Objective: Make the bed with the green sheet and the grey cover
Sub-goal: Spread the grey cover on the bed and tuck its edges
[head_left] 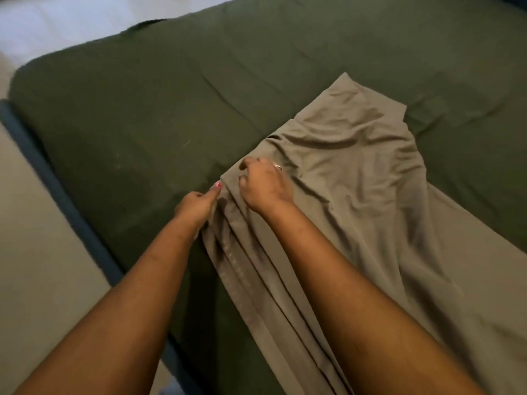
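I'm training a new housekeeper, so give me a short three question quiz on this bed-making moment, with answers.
1. True or false: the grey cover lies on top of the green sheet.
2. The grey cover is: A spread flat across the whole bed; B bunched in folds on part of it; C on the floor.
3. Which grips the cover's edge: the left hand, the right hand, or both?
Key: 1 true; 2 B; 3 both.

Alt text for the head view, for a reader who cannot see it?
The left hand and right hand grip the pleated edge of a bunched grey cover lying on the spread green sheet. The right hand wears a ring.
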A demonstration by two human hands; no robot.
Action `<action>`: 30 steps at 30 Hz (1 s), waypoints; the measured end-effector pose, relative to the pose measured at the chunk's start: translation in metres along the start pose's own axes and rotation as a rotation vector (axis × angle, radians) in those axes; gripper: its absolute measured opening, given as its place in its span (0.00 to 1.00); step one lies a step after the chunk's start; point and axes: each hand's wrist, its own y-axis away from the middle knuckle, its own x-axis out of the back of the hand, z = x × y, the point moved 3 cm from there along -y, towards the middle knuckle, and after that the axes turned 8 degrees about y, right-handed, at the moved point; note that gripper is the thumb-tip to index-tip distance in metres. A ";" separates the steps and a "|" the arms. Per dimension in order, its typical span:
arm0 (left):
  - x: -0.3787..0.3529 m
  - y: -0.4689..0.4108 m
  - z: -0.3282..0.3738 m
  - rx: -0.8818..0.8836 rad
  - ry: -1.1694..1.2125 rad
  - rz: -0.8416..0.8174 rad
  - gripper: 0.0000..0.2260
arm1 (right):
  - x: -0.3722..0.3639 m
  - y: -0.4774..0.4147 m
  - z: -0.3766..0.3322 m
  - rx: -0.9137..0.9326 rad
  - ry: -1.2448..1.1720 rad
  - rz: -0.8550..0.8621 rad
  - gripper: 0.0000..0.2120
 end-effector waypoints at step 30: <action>-0.209 0.115 0.031 -0.467 -0.341 -0.701 0.04 | 0.030 0.033 0.241 -0.633 0.292 0.133 0.17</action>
